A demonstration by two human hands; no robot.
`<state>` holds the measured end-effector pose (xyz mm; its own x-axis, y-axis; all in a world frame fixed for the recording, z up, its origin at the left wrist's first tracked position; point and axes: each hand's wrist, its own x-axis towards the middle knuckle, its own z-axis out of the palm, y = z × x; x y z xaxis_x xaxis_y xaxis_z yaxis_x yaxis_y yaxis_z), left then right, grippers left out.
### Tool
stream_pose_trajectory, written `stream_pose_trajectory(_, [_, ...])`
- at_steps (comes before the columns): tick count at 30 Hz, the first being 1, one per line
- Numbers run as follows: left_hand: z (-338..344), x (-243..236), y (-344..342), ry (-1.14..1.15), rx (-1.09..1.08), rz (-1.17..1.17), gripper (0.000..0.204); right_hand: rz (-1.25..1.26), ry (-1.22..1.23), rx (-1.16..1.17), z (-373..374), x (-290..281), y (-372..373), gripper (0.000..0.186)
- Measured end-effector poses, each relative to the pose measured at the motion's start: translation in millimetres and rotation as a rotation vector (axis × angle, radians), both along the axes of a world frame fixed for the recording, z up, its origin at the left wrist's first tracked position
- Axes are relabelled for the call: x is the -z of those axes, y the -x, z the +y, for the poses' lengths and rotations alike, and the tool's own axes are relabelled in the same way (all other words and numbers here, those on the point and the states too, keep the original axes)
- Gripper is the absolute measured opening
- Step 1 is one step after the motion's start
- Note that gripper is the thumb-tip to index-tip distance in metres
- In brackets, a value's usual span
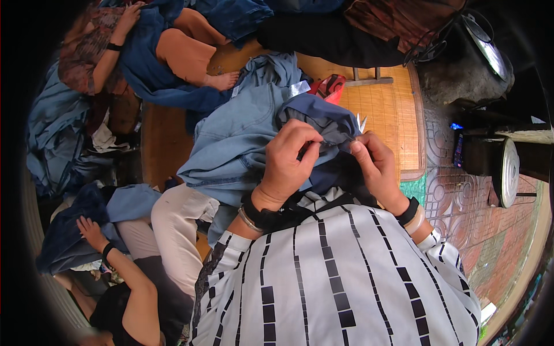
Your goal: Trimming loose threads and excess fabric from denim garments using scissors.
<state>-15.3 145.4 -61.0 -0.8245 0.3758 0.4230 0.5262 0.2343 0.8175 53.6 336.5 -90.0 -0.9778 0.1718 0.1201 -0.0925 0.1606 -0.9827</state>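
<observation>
My left hand (pixel 293 155) pinches the edge of a navy garment (pixel 323 109), thumb against fingers. On the right side, my right hand (pixel 378 164) grips the same edge between thumb and fingertips. A short stretch of cloth runs between the two hands, and a greyish striped inner side shows above it. Any small thing between the fingertips is too fine to make out. Light blue denim (pixel 236 132) with a white tag (pixel 299 88) lies heaped left of and beyond my hands. Just past my right hand, pointed silver blades (pixel 361 122) stick out from beside the cloth.
A wooden platform with a woven mat (pixel 398 98) carries the clothes, a red packet (pixel 330 87) and a small wooden frame (pixel 369 81). Two people sit at the left with denim; one's bare foot (pixel 222 81) rests nearby. Lidded pots (pixel 509 173) stand on the right over patterned tiles (pixel 456 202).
</observation>
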Motion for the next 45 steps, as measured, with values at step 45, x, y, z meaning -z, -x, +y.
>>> stream_pose_trajectory(45, [-29, -44, 57, -0.196, -0.056, -0.474, 0.007, -0.003, 0.687, -0.012, 50, -70, 39, 0.018])
